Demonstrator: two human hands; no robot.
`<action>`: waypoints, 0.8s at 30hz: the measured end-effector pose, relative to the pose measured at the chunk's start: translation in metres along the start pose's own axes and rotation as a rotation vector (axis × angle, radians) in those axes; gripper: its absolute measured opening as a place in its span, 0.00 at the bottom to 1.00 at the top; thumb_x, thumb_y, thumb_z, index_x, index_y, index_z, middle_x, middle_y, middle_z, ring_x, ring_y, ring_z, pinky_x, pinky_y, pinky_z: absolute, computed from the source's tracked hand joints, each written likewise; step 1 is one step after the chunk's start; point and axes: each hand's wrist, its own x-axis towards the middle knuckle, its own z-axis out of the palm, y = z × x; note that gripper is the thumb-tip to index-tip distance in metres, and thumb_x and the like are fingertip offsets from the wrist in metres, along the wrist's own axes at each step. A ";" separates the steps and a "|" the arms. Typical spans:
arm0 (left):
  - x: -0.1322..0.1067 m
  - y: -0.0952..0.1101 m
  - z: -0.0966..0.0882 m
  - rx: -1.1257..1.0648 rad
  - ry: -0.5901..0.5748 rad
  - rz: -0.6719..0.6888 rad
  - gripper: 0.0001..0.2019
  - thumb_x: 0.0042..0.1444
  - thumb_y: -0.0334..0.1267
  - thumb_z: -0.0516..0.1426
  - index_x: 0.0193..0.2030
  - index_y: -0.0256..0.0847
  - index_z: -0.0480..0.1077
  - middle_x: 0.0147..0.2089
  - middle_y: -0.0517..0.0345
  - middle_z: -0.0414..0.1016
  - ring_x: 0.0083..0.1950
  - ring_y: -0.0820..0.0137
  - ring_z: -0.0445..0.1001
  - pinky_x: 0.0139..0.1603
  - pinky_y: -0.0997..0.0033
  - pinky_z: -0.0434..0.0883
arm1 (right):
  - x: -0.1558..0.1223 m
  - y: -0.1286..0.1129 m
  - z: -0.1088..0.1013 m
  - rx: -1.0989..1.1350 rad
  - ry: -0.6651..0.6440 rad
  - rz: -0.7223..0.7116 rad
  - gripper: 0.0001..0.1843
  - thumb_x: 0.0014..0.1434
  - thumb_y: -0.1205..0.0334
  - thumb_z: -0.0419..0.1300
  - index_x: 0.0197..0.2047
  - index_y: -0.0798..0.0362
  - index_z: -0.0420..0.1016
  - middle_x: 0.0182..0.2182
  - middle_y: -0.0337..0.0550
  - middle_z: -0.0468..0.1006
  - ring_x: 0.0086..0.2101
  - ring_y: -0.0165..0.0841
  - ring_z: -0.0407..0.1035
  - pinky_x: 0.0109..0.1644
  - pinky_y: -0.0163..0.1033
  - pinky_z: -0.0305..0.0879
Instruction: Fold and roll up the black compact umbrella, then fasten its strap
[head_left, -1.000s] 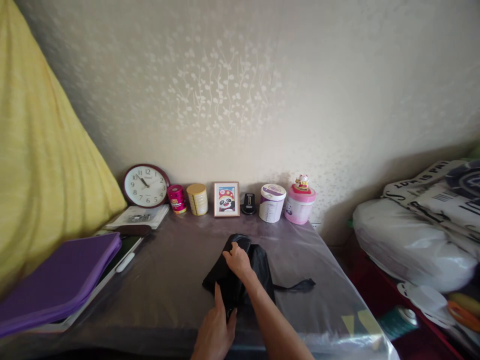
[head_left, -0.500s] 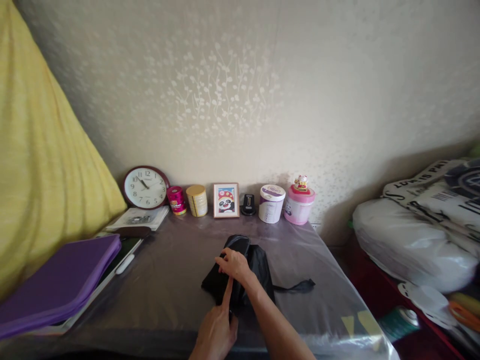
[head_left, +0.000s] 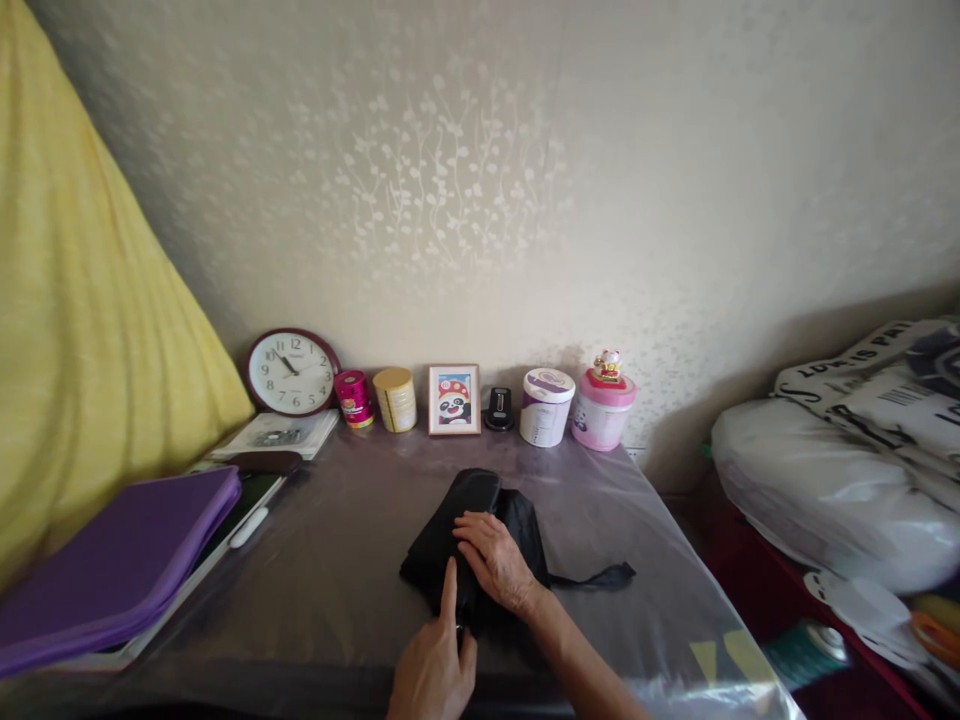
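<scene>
A black folding umbrella (head_left: 450,520) lies on the table, its loose cloth gathered in folds and its strap (head_left: 600,576) stretched out to the right. My left hand (head_left: 436,655) is closed around its near end, where a small shiny part shows by the thumb. The left index finger points straight forward along the cloth. Across the folds rests my right hand (head_left: 495,560), palm down, with its fingers stretched out and pressing on the fabric. What lies under the right palm is hidden.
Along the wall stand a clock (head_left: 292,372), a pink can (head_left: 353,399), a yellow can (head_left: 395,402), a picture frame (head_left: 454,400) and two tubs, one white (head_left: 546,410), one pink (head_left: 602,415). Purple folders (head_left: 127,560) lie left. Bagged goods (head_left: 817,490) are piled right.
My right hand has slid right and a little nearer, and its fingers have flattened on the cloth. More of the umbrella's left fold shows. The left hand has barely moved.
</scene>
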 end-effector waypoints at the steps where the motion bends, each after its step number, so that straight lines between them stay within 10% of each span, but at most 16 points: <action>1: 0.000 0.000 0.001 -0.003 0.004 0.001 0.32 0.57 0.36 0.43 0.65 0.36 0.30 0.37 0.47 0.76 0.36 0.64 0.74 0.34 0.71 0.60 | 0.002 0.007 0.003 -0.029 0.000 0.003 0.14 0.61 0.63 0.49 0.46 0.53 0.70 0.47 0.46 0.72 0.52 0.33 0.60 0.57 0.44 0.53; 17: 0.002 -0.004 0.006 -0.069 -0.021 -0.044 0.34 0.57 0.39 0.43 0.64 0.36 0.26 0.36 0.48 0.76 0.35 0.65 0.73 0.33 0.71 0.60 | 0.065 0.083 0.019 -0.191 -0.055 0.351 0.15 0.59 0.62 0.49 0.47 0.49 0.70 0.50 0.43 0.71 0.53 0.34 0.59 0.57 0.43 0.49; 24: 0.007 -0.013 0.007 -0.167 -0.001 -0.081 0.34 0.56 0.39 0.46 0.65 0.38 0.30 0.39 0.50 0.75 0.39 0.66 0.73 0.36 0.72 0.63 | 0.036 0.098 -0.006 -0.083 0.138 0.538 0.13 0.53 0.65 0.51 0.41 0.54 0.73 0.42 0.48 0.75 0.46 0.36 0.65 0.54 0.41 0.55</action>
